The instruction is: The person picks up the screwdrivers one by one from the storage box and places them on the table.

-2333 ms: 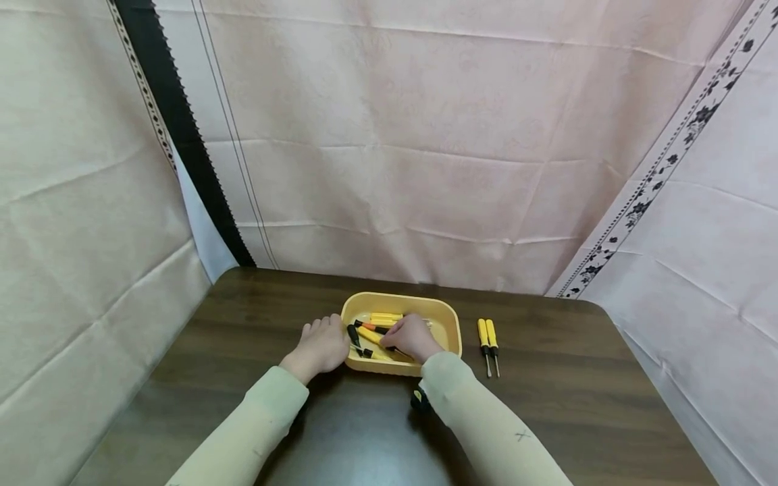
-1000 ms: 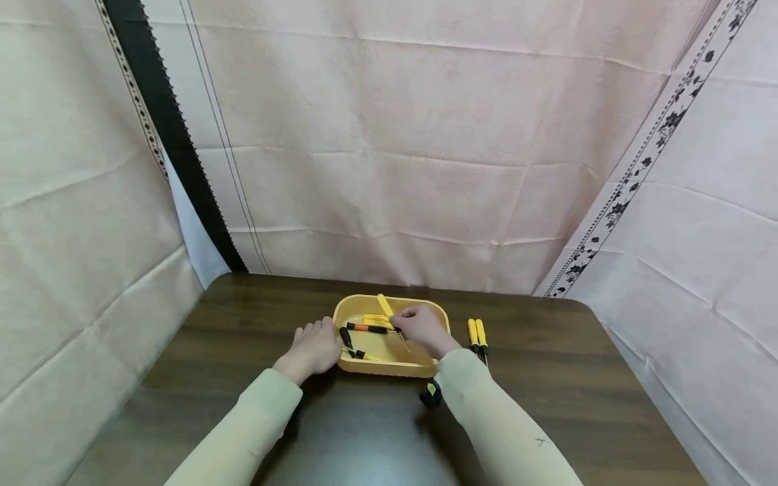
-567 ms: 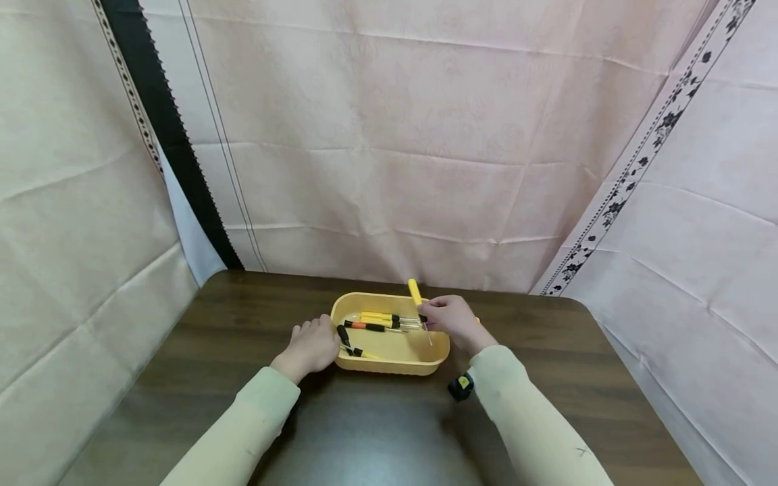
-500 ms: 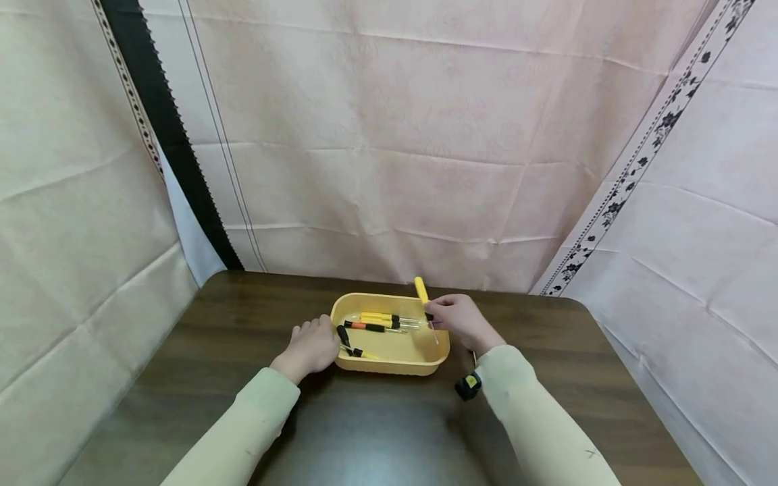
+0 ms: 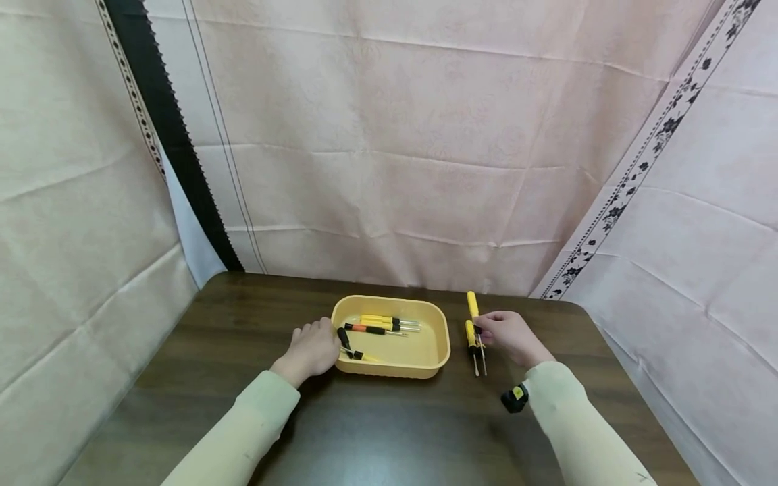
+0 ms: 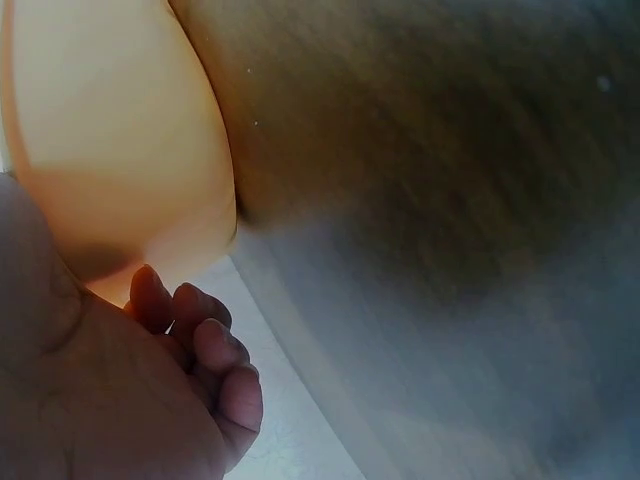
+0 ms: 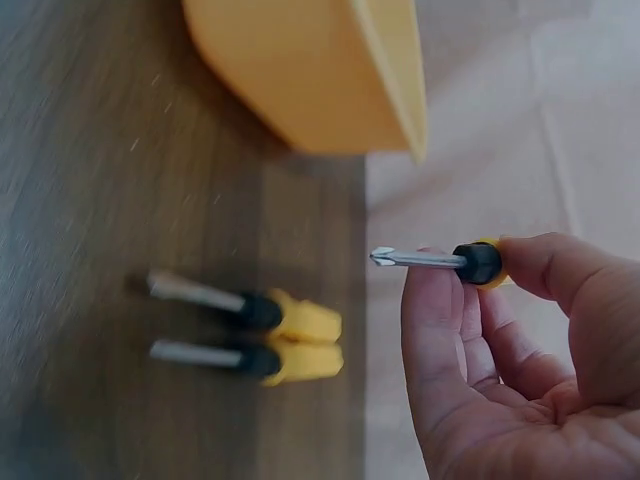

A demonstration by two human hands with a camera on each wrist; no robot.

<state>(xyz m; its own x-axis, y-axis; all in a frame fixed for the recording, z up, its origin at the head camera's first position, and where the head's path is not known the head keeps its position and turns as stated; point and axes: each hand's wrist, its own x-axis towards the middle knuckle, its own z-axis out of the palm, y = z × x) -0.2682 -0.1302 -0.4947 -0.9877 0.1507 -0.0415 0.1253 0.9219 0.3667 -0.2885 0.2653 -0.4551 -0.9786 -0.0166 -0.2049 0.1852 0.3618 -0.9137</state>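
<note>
My right hand (image 5: 510, 334) pinches a yellow-handled screwdriver (image 5: 472, 304) between thumb and fingers, right of the bin. Its cross-shaped tip shows in the right wrist view, past the black collar. Two similar screwdrivers (image 7: 305, 320) lie side by side on the table just below it; the hand partly covers one in the head view. At the left end of a yellow plastic bin (image 5: 413, 370), my left hand (image 5: 311, 349) holds the rim, fingers curled outside in the left wrist view; its thumb is mostly hidden. Inside lie yellow screwdrivers (image 5: 377, 322) and an orange-and-black one (image 5: 365, 329).
A black-handled tool (image 5: 344, 337) and another yellow-handled one (image 5: 365, 356) lie at the bin's left end, near my left hand. A black device (image 5: 515, 398) is strapped at my right wrist. Pale cloth (image 5: 389, 202) hangs behind the dark wooden table (image 5: 389, 432).
My right hand has lifted the yellow screwdriver out of the bin and carried it rightward to above the two lying on the table. The left hand has stayed at the bin's left end.
</note>
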